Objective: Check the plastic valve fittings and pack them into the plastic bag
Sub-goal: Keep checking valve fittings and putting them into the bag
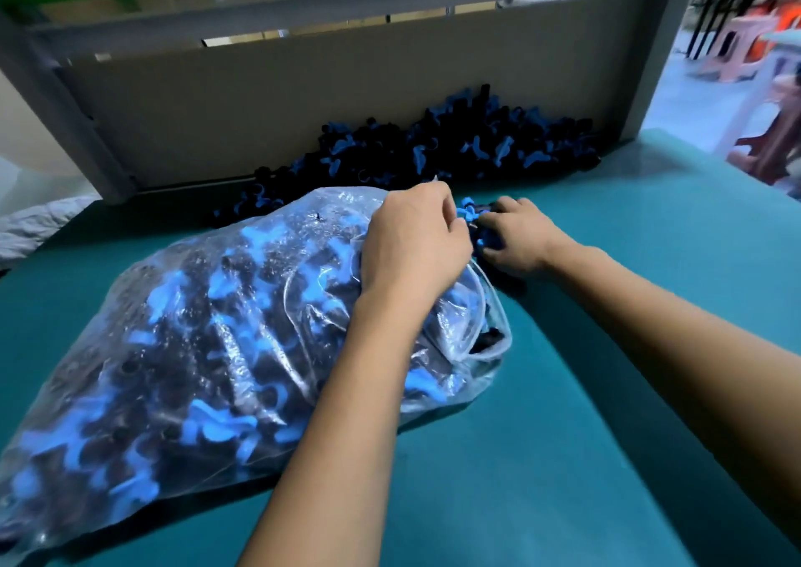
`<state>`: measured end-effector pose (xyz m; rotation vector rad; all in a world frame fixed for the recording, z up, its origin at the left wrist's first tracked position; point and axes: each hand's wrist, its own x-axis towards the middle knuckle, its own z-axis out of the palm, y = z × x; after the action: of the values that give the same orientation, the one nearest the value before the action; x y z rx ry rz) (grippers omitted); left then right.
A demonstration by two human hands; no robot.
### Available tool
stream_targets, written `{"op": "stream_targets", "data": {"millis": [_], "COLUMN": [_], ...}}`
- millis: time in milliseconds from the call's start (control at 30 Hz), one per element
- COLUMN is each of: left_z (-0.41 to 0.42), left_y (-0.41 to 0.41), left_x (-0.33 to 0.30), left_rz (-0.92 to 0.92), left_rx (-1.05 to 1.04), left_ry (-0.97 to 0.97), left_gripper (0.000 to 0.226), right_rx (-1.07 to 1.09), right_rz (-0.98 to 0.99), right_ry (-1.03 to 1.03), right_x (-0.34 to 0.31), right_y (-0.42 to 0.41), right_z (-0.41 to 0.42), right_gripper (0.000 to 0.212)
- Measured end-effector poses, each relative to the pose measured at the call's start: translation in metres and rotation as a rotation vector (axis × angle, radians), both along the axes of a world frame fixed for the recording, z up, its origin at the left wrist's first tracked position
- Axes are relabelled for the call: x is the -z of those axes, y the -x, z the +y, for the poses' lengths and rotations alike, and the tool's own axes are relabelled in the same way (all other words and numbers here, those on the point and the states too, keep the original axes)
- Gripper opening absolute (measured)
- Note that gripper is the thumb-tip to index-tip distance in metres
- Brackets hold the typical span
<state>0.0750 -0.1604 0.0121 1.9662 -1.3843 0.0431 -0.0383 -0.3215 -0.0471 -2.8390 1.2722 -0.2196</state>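
Gripping ridged fittings (470,215) beside crinkled clear bag (216,328).

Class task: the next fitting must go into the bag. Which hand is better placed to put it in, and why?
The right hand. It already grips loose fittings at the plastic bag mouth, while the left hand rests on the bag's top edge, seemingly holding the opening.

- The single head view looks forward and steeply down onto the teal table (607,436) from the near edge, close above it.
- It faces the cardboard panel (303,102) standing at the table's far side.
- Wide-angle bending curves the table's edges; beyond its far right corner, pink stools (737,46) show.
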Motion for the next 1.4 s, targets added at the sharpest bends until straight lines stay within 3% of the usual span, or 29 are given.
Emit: {"op": "stream_targets", "data": {"millis": [100,167,267,333,433,533,667,767,933,1033,1100,1233,1400], "left_z": [0.000,0.002,0.004,0.005,0.000,-0.009,-0.015,-0.014,-0.014,-0.014,-0.014,-0.016,-0.017], "left_y": [0.005,0.012,0.020,0.021,0.020,0.029,0.045,0.044,0.044,0.038,0.037,0.035,0.033], "left_x": [0.001,0.004,0.005,0.004,0.006,0.011,0.023,0.029,0.033,0.034,0.036,0.038,0.040], "left_rz": [-0.002,-0.008,-0.117,-0.193,-0.166,0.014,0.190,0.304,0.537,0.540,0.546,0.719,0.788], "left_rx": [-0.030,-0.096,-0.193,-0.138,0.121,0.326,0.329,0.379,0.324,0.367,0.339,0.236,0.294], "left_ry": [0.024,0.106,0.216,0.269,0.282,0.143,-0.050,-0.068,-0.095,-0.108,-0.079,0.002,0.013], "left_gripper": [0.006,0.004,0.027,0.044,0.038,0.023,0.031,0.015,0.038,0.028,0.015,0.010,0.010], "right_rx": [0.072,0.059,0.090,0.114,0.111,-0.013,-0.029,0.023,0.006,-0.033,-0.025,-0.008,0.017], "right_rz": [-0.131,-0.330,-0.668,-0.911,-1.502,-1.833,-1.841,-1.730,-1.587,-1.522,-1.535,-1.851,-1.742], "right_ry": [-0.006,-0.075,-0.110,-0.195,-0.714,-1.040,-1.046,-1.008,-0.925,-0.974,-1.037,-1.184,-0.989], "right_x": [0.014,0.017,0.020,0.023,0.016,0.014,0.018,0.022,0.025,0.026,0.024,0.022,0.024], "right_y": [0.046,0.060,0.073,0.076,0.070,0.067,0.071,0.072,0.072,0.071,0.073,0.082,0.080], "right_z": [0.022,0.035,0.057,0.068,0.084,0.090,0.092,0.089,0.086,0.087,0.085,0.077,0.080], "right_gripper": [0.037,0.033,0.032,0.027,0.015,0.020,0.021,0.013,0.019,0.029,0.030,0.015,0.026]}}
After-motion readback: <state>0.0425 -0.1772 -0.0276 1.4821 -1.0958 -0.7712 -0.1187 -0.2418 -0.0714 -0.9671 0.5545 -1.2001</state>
